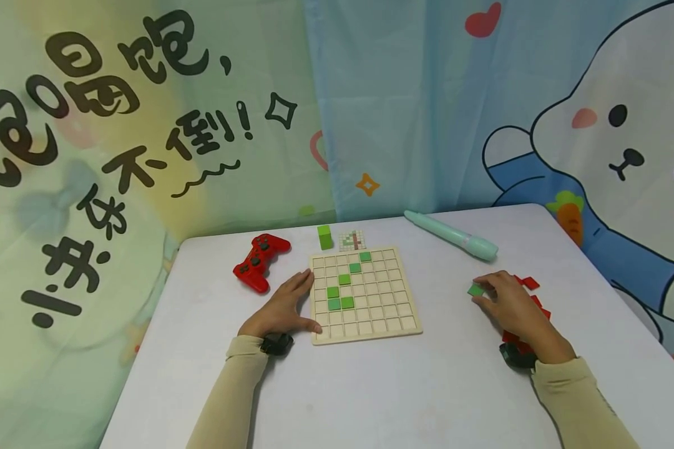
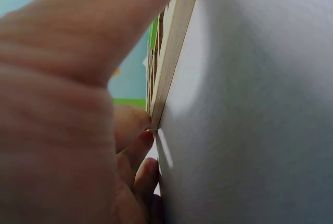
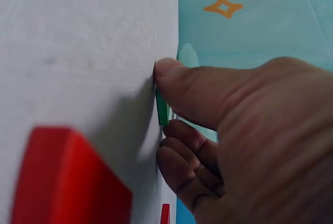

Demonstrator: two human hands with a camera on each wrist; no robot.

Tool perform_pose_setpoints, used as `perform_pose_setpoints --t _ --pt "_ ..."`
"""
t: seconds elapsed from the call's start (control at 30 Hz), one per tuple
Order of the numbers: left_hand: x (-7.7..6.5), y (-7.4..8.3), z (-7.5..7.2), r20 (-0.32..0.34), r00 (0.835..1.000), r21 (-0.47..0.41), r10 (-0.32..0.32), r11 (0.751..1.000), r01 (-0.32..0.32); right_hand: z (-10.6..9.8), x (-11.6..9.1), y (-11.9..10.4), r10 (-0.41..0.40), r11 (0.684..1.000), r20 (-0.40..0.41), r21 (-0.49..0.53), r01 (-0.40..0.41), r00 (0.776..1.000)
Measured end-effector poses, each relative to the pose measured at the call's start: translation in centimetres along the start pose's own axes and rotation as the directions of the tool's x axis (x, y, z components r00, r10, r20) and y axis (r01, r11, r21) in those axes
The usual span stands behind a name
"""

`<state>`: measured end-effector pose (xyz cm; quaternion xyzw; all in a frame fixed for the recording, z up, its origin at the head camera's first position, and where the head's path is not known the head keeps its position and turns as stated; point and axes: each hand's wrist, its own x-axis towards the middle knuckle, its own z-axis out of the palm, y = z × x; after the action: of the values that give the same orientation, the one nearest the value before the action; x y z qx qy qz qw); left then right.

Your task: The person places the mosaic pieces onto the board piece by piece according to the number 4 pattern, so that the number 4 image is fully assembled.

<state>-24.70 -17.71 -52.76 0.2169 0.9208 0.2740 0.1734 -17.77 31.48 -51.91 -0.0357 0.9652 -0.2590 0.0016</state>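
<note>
A wooden grid board (image 1: 382,293) lies on the table with several green square tiles (image 1: 344,279) set in its cells. My left hand (image 1: 283,305) rests spread along the board's left edge, the thumb at its near corner and the fingers farther up. In the left wrist view the fingertips (image 2: 148,135) touch the board's side (image 2: 174,52). Over to the right, my right hand (image 1: 513,312) pinches a green tile (image 1: 475,290) between thumb and fingers, low at the table surface. Several red tiles (image 1: 531,283) lie around and partly beneath that hand.
A red game controller (image 1: 260,262) is left of the board. Behind the board stand green blocks (image 1: 325,237) and a small pattern card (image 1: 352,241). A mint-green pen-shaped object (image 1: 452,236) lies at the back right. A printed curtain (image 1: 382,112) hangs behind the table.
</note>
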Motion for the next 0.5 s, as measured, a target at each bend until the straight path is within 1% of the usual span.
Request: perform_pose_setpoints --t 0.27,0.37,0.5 --pt "0.0 -0.1 -0.1 -0.004 1.000 0.008 0.002 1.000 -0.002 -0.1 0.2 -0.1 -0.016 1.000 -0.004 -0.016 0.016 1.000" --pt "0.0 -0.1 -0.2 -0.006 1.000 0.010 0.003 1.000 -0.003 -0.2 0.1 -0.3 -0.020 1.000 0.007 -0.008 0.020 1.000" --pt "0.0 0.0 -0.1 -0.005 1.000 0.008 0.010 1.000 -0.010 -0.3 0.0 -1.3 -0.024 0.999 0.027 0.024 0.023 0.999"
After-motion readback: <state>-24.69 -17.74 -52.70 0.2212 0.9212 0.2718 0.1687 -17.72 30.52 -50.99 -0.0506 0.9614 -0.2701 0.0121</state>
